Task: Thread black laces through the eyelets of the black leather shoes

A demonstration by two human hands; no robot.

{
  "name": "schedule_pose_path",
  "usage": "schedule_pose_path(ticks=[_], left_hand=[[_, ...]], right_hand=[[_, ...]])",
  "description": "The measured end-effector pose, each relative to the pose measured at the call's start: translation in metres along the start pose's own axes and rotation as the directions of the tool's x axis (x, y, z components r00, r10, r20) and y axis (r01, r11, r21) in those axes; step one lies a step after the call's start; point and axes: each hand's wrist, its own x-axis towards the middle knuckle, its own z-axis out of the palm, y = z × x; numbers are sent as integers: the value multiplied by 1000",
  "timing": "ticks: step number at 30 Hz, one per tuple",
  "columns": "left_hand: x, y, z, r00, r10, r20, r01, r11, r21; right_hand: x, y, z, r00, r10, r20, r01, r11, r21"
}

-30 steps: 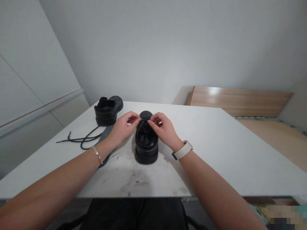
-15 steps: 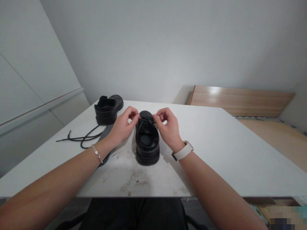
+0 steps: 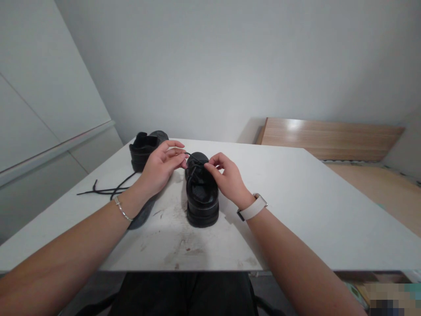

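A black shoe (image 3: 202,213) stands upright before me, its heel towards me and its opening facing up. Over its tongue runs a black shoelace (image 3: 194,157), drawn out to the left. My left hand (image 3: 162,166) pinches the lace with thumb and fingertips beside the shoe's left side. On the right, my right hand (image 3: 228,177) has thumb and forefinger pressed together on the lacing near the eyelets. What exactly lies between those fingertips is partly hidden.
A second black shoe (image 3: 141,156) stands at the back left, partly behind my left hand. Near it a loose black lace (image 3: 115,191) lies on the white table (image 3: 296,210). A dark grey insole-like piece (image 3: 142,216) sits under my left wrist. Brown smudges mark the tabletop near me.
My left hand has moved left, away from the shoe, drawing a length of lace with it. My right hand has shifted slightly left and down over the lacing.
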Motion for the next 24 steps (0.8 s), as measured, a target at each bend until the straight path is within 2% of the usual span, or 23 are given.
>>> schedule_pose_path(ticks=[2,5,7,10,12,14,16,19,24], left_hand=[[0,1,0,999,50,-4,-49,995,82],[-4,4,0,987,161,7,-155,934,322],[-8,6,2,964,261,48,-248,823,511],[-12,10,3,899,395,187,-403,583,706],[-12,11,2,860,422,286,-473,449,758],[-12,12,1,837,425,345,-507,364,781],[-12,12,0,821,443,361,-518,311,797],[-11,13,-2,795,491,356,-523,257,813],[-11,12,-3,780,492,387,-516,155,842]], right_hand=[[1,-2,-1,998,-25,-49,27,999,43],[1,-3,-3,994,-16,-107,25,997,80],[1,-1,-3,997,7,-77,-2,998,66],[0,3,-1,999,2,33,-2,1000,-2],[0,6,1,999,-22,48,24,999,-39],[0,8,2,1000,-10,15,10,999,-48],[0,9,3,1000,26,-9,-26,999,-34],[0,8,3,999,35,15,-35,999,4],[0,3,2,998,23,56,-19,998,-67]])
